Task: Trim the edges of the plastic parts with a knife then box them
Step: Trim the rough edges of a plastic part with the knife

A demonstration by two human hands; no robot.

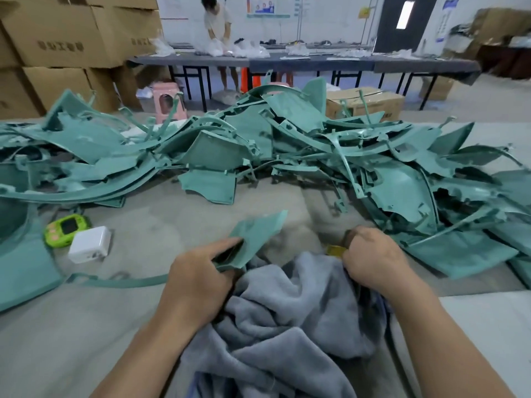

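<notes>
Grip set: left hand (201, 271) curled round teal plastic part (255, 239) above grey cloth (287, 311), near the pile (258, 145) on worktop (172, 214), right hand (370, 257) closed on yellow-handled knife (334, 249), blade hidden. Hold part steady, run blade along edge away from left hand, shaving flash only

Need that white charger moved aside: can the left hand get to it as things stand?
Probably yes: nothing stands between the left hand and the white charger. But that hand grips a plastic part, so it would need to set it down first.
</notes>
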